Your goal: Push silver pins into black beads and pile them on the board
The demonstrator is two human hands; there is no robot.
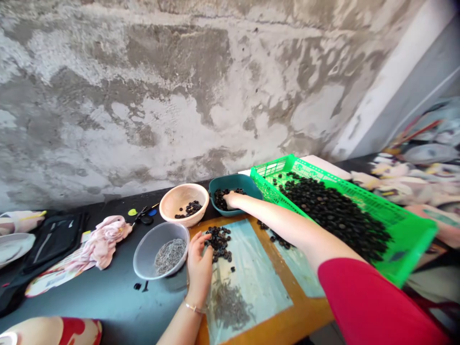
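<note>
My left hand (200, 262) rests at the left edge of a pile of small black ring-shaped parts (218, 244) on a pale, film-covered board (258, 268). Its thumb and fingers are apart, and nothing shows between them. My right arm stretches forward, and my right hand (232, 200) dips into a teal basin (257, 190) of similar black parts. Its fingertips are hidden among them. A heap of thin grey metal pins (230, 306) lies nearer on the board. Beside my left hand, a clear plastic bowl (142, 256) holds more metal pins.
A peach bowl (166, 203) with some black parts stands left of the basin. On the right, a long green crate (413, 235) holds many black parts. Scissors (146, 218) and a crumpled pink cloth (109, 239) lie left. A rough wall (161, 96) rises behind the table.
</note>
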